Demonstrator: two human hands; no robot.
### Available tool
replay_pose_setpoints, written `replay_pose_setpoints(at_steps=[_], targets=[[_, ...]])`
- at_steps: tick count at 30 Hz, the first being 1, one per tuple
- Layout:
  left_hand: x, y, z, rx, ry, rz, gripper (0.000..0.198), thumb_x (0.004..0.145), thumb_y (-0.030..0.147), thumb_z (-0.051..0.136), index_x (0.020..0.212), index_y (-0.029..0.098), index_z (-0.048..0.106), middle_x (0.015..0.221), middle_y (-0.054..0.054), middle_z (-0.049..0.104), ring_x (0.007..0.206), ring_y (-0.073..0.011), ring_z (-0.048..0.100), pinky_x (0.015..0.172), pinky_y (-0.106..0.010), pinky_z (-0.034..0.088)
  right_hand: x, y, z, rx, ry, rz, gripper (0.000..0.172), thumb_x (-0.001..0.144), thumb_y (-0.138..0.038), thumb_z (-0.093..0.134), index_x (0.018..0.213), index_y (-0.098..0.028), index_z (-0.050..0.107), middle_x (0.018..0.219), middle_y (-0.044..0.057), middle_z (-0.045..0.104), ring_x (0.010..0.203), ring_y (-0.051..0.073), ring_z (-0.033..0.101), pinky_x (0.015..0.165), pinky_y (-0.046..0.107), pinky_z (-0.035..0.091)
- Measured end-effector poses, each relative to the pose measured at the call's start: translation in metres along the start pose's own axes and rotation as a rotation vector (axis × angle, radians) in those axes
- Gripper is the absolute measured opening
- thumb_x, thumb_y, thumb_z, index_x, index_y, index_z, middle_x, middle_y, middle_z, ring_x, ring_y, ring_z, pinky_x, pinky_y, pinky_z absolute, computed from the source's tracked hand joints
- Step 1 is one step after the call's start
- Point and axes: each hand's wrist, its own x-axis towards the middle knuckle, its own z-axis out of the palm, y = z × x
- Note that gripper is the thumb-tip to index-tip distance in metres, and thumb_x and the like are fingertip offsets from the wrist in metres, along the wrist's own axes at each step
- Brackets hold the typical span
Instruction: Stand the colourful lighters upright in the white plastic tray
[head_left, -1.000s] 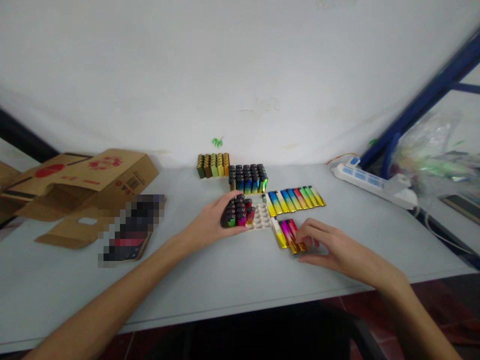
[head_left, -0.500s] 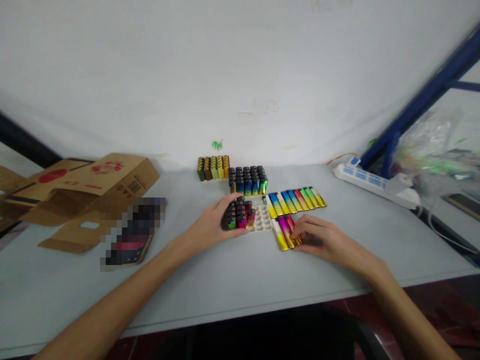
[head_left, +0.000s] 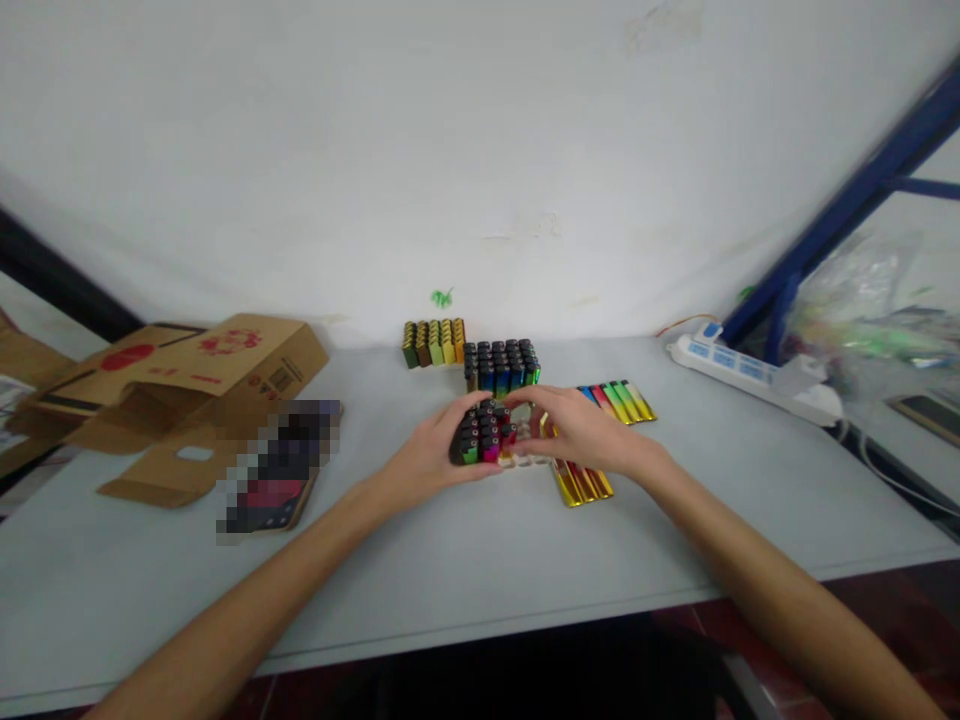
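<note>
Flanking one tray (head_left: 531,461) (upright lighters (head_left: 480,438)) are one left hand (head_left: 427,447), one right hand (head_left: 583,430).

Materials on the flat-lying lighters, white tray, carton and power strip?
Flat-lying lighters: glossy metallic gold ends with bright streaks; foil wrap or coated plastic, can't tell.
White tray: pale matte edge suggests moulded plastic or pulp; mostly covered.
Carton: matte brown cardboard, given creased flaps and a cut-out slot.
Power strip: likely hard plastic, smooth white housing.
</note>
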Motion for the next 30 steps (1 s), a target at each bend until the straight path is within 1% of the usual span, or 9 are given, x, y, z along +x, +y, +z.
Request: replay_pose_setpoints(at_steps=[2,5,8,15,19,25,30], targets=[[0.000,0.000,0.000,-0.001,-0.006,-0.001,0.088,0.083,0.056,0.081,0.156,0.028,0.039,0.155,-0.011,0.057,0.139,-0.0330,0.060,0.120,-0.050,0.047,0.007,0.001,0.006,0.055,-0.023,0.020,0.045,0.091,-0.042,0.079,0.129,-0.021,0.067,0.117,0.009,0.077,0.088,0.022,0.074,0.085,0.037,0.060],[0.000,0.000,0.001,0.001,-0.006,0.000,0.088,0.084,0.056,0.081,0.155,0.028,0.039,0.155,-0.011,0.057,0.139,-0.0322,0.059,0.121,-0.049,0.047,0.009,0.002,0.011,0.128,0.006,0.029,0.043,0.089,-0.041,0.082,0.124,-0.021,0.067,0.109,0.007,0.078,0.086,0.021,0.075,0.082,0.034,0.060],[0.001,0.000,0.002,0.008,-0.006,0.003,0.086,0.084,0.054,0.081,0.155,0.028,0.039,0.154,-0.010,0.058,0.139,-0.0308,0.059,0.121,-0.046,0.047,0.006,0.003,0.014,0.169,0.034,0.019,0.043,0.089,-0.039,0.083,0.124,-0.021,0.067,0.110,0.006,0.078,0.088,0.020,0.076,0.084,0.034,0.061],[0.001,-0.002,0.002,0.010,-0.008,0.001,0.087,0.084,0.055,0.081,0.155,0.028,0.039,0.155,-0.010,0.058,0.140,-0.0319,0.059,0.121,-0.047,0.047,0.005,0.007,0.018,0.258,0.072,-0.006,0.044,0.088,-0.040,0.083,0.124,-0.019,0.070,0.113,0.009,0.079,0.091,0.022,0.077,0.086,0.037,0.063],[0.000,-0.002,0.001,0.017,-0.001,0.001,0.086,0.084,0.054,0.081,0.155,0.027,0.039,0.155,-0.010,0.058,0.139,-0.0316,0.060,0.121,-0.046,0.047,0.005,0.007,0.017,0.264,0.084,0.004,0.045,0.087,-0.041,0.084,0.123,-0.017,0.072,0.113,0.011,0.080,0.091,0.022,0.078,0.085,0.036,0.064],[0.001,-0.001,0.001,0.005,0.001,-0.002,0.086,0.085,0.053,0.081,0.154,0.026,0.039,0.154,-0.011,0.058,0.139,-0.0315,0.060,0.121,-0.047,0.047,0.006,0.006,0.015,0.281,0.077,0.012,0.042,0.087,-0.037,0.083,0.123,-0.017,0.074,0.113,0.010,0.081,0.091,0.021,0.079,0.086,0.035,0.065],[0.001,-0.001,0.002,0.007,0.006,0.008,0.086,0.083,0.051,0.083,0.153,0.025,0.040,0.152,-0.011,0.059,0.137,-0.0306,0.061,0.120,-0.045,0.048,0.005,0.008,0.019,0.287,0.128,0.015,0.038,0.084,-0.033,0.086,0.117,-0.015,0.075,0.105,0.008,0.082,0.086,0.020,0.078,0.083,0.033,0.065]])
